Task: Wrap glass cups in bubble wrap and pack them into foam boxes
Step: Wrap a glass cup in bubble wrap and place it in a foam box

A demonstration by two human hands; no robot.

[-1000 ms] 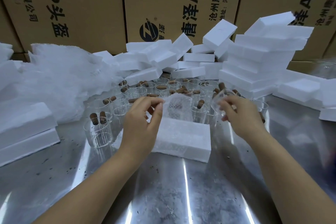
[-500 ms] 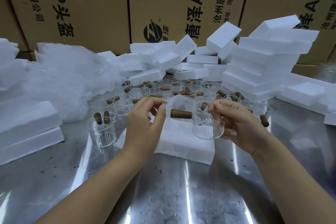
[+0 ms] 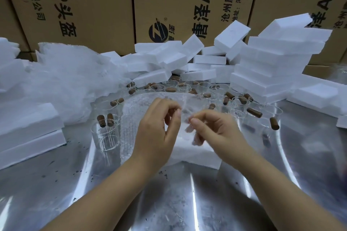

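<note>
Over the white rectangular foam box (image 3: pixel 199 155) lying on the shiny metal table (image 3: pixel 169 202), both hands work a clear sheet of bubble wrap (image 3: pixel 131 118). The left hand (image 3: pixel 155 133) pinches its upper edge between thumb and forefinger. The right hand (image 3: pixel 217 133) pinches the facing edge likewise, with its other fingers curled.

Hazard, as judged: the sheet looks slick and is held at only two small points, so a slip would let it spring open. A blurred, brownish shape shows through the wrap between the hands; whether a cup is inside cannot be told. If one is, a loose pinch could drop it onto the foam or the table.

Second hazard: clear cylindrical glass cups (image 3: pixel 105 135) stand close together beyond and beside the hands. Several carry brown cork-like cylinders (image 3: pixel 101 121) on their rims, and a careless forearm could knock them over.

The wrap is translucent and dotted with small bubbles. It arches upward and drapes down the left side of the box toward the table.
</note>
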